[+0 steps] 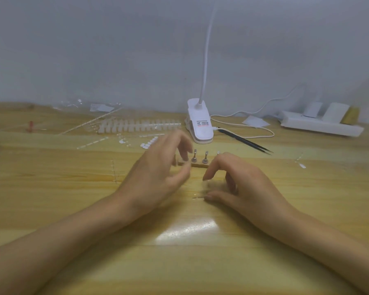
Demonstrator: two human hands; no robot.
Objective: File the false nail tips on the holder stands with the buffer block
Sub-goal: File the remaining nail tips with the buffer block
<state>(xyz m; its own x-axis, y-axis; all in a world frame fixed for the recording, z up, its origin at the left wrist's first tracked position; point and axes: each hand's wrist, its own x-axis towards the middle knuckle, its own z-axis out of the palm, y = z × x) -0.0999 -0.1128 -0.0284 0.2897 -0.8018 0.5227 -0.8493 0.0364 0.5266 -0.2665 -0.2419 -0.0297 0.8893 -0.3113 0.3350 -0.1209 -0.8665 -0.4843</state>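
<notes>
Holder stands sit at 12 o'clock, row running 9-to-3. Left hand is nearer, blurred, grip indeterminate. Right hand is loosely curled, apparently empty. Buffer block not visible.

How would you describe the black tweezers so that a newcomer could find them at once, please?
Find the white clip lamp at the back of the wooden table. Just right of its base the tweezers lie flat, slanting toward the near right. They are the only thin black thing there, among a white cable and a white power strip.
</notes>
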